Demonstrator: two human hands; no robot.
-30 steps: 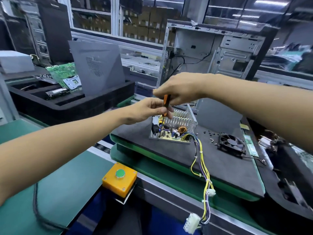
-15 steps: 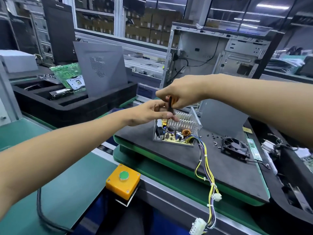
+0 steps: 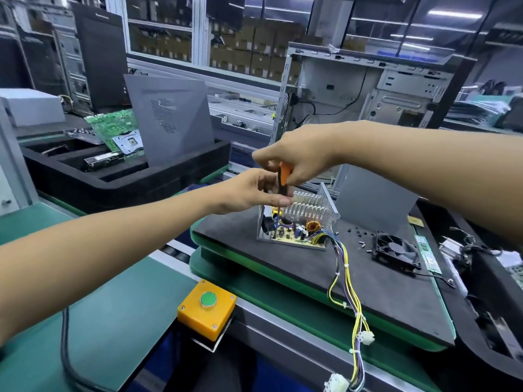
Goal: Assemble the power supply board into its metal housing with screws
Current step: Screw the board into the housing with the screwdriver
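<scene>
Head view: screwdriver (image 3: 283,181) stands nearly upright, tip down into the power supply board (image 3: 294,232), which sits in its metal housing (image 3: 328,203) on the black surface (image 3: 396,292). Right hand (image 3: 297,158) grips the orange handle from above; left hand (image 3: 252,190) pinches the shaft just below. Board's straight below both hands, slightly right.

You held a screwdriver (image 3: 283,176) with an orange-and-black handle over the tan board (image 3: 297,236); its yellow, purple and black wires (image 3: 346,278) crossed the black mat (image 3: 396,292) beside the yellow box (image 3: 206,314) with the green button.
</scene>
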